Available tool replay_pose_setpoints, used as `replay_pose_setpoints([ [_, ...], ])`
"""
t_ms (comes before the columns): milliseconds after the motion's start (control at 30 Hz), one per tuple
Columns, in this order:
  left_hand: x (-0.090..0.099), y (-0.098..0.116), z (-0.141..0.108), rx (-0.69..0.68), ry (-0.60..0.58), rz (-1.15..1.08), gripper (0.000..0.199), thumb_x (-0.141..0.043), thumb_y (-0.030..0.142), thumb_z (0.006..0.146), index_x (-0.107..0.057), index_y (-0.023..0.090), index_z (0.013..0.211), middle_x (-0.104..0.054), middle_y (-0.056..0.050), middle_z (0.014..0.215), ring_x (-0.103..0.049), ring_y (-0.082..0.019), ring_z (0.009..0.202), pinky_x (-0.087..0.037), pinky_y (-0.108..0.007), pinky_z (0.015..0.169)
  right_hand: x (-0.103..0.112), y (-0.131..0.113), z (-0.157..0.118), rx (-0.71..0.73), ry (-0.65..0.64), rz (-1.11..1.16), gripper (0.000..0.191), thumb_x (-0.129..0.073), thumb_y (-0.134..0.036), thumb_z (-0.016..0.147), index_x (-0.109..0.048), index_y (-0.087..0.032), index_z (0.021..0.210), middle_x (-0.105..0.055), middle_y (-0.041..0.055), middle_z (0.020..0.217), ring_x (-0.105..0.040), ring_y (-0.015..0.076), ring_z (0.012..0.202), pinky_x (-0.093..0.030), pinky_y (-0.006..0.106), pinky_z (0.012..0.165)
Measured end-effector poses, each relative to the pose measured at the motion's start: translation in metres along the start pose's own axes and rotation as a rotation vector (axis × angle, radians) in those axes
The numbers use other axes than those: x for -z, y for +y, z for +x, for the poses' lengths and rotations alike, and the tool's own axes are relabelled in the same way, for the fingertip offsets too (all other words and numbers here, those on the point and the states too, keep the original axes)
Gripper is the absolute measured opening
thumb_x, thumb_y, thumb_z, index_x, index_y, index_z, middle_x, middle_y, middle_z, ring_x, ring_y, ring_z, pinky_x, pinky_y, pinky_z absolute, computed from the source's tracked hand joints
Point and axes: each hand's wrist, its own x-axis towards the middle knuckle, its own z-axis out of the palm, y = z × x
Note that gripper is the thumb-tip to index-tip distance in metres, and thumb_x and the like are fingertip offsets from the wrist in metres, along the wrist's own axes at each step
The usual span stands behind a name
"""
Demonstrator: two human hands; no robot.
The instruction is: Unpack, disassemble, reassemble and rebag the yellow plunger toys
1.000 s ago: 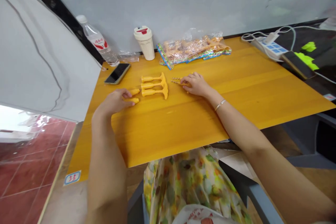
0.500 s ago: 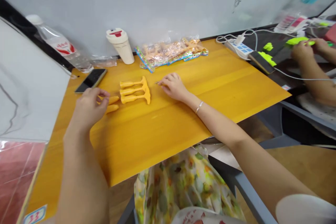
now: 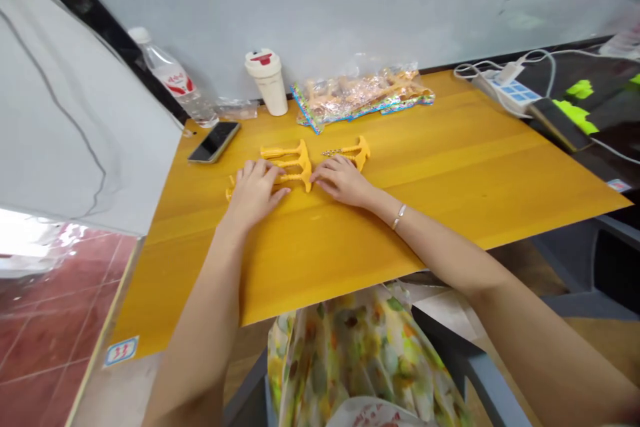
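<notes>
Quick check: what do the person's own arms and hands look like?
The left hand and right hand are ungloved, and no sleeves show. A slim silver-coloured bracelet circles the right wrist; none shows on the left.

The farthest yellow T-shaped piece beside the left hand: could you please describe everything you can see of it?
The yellow T-shaped piece looks like plastic. It lies on the table, its crossbar at picture right, its shaft pointing left and thicker toward the free end. The crossbar's near end runs to the next piece; contact is unclear. The left hand is close by, apparently not touching.
</notes>
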Motion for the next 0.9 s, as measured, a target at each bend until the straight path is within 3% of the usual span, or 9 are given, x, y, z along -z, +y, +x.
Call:
replay_pose_setpoints([
  [300,-0.007,0.007,0.003,0.050,-0.026,0.103,0.025,-0.054,0.023,0.094,-0.063,0.019,0.116,-0.062,-0.021,0.125,-0.053,-0.042,0.118,-0.044,-0.057,0.092,0.003,0.011,0.001,-0.044,0.124,0.054,0.027,-0.048,-0.025,0.101,-0.072,-0.020,0.111,-0.071,0.0120,0.114,-0.057,0.0277,0.111,-0.041,0.046,0.102],
  [367,-0.003,0.007,0.004,0.055,-0.037,0.075,0.027,-0.052,0.022,0.095,-0.061,0.016,0.119,-0.063,-0.022,0.125,-0.053,-0.042,0.120,-0.043,-0.055,0.095,0.001,0.015,0.003,-0.083,0.190,0.140,0.026,-0.049,-0.029,0.100,-0.071,-0.020,0.111,-0.071,0.0125,0.114,-0.059,0.0274,0.111,-0.043,0.047,0.103],
  [467,0.005,0.010,0.006,0.059,0.003,0.017,0.028,-0.047,0.023,0.099,-0.058,0.015,0.124,-0.065,-0.020,0.124,-0.053,-0.039,0.122,-0.041,-0.053,0.100,0.000,0.014,0.007,-0.251,0.243,0.405,0.033,-0.057,-0.045,0.097,-0.068,-0.021,0.115,-0.071,0.0117,0.110,-0.063,0.0254,0.102,-0.050,0.044,0.095],
  [600,0.007,0.021,0.008,-0.028,0.058,-0.109,0.031,-0.041,0.028,0.104,-0.056,0.014,0.127,-0.066,-0.018,0.125,-0.057,-0.034,0.120,-0.045,-0.047,0.100,0.007,-0.002,0.009,-0.476,0.012,1.007,0.050,-0.060,-0.066,0.089,-0.066,-0.022,0.113,-0.069,0.0047,0.087,-0.063,0.0185,0.075,-0.055,0.035,0.074],
  [700,0.004,0.031,0.008,-0.095,0.060,-0.275,0.031,-0.038,0.028,0.105,-0.055,0.015,0.127,-0.067,-0.016,0.126,-0.060,-0.029,0.119,-0.047,-0.043,0.102,0.021,-0.016,0.009,-0.558,-0.105,1.354,0.042,-0.068,-0.061,0.083,-0.065,-0.024,0.101,-0.063,-0.0006,0.072,-0.059,0.0142,0.064,-0.053,0.030,0.068],
  [800,0.005,0.038,0.008,-0.109,0.055,-0.437,0.029,-0.040,0.031,0.105,-0.056,0.017,0.124,-0.067,-0.015,0.126,-0.062,-0.027,0.119,-0.048,-0.042,0.103,0.035,-0.023,0.008,-0.584,-0.120,1.430,0.032,-0.078,-0.040,0.074,-0.062,-0.024,0.096,-0.059,-0.0045,0.066,-0.057,0.0125,0.062,-0.052,0.029,0.069],
  [900,0.015,0.038,0.007,-0.100,-0.037,-0.647,0.025,-0.044,0.034,0.103,-0.057,0.019,0.117,-0.070,-0.010,0.114,-0.066,-0.022,0.105,-0.052,-0.038,0.094,0.044,-0.022,0.006,-0.456,-0.169,1.270,0.023,-0.076,-0.032,0.075,-0.059,-0.024,0.089,-0.061,-0.0042,0.066,-0.058,0.0134,0.064,-0.049,0.029,0.070],
])
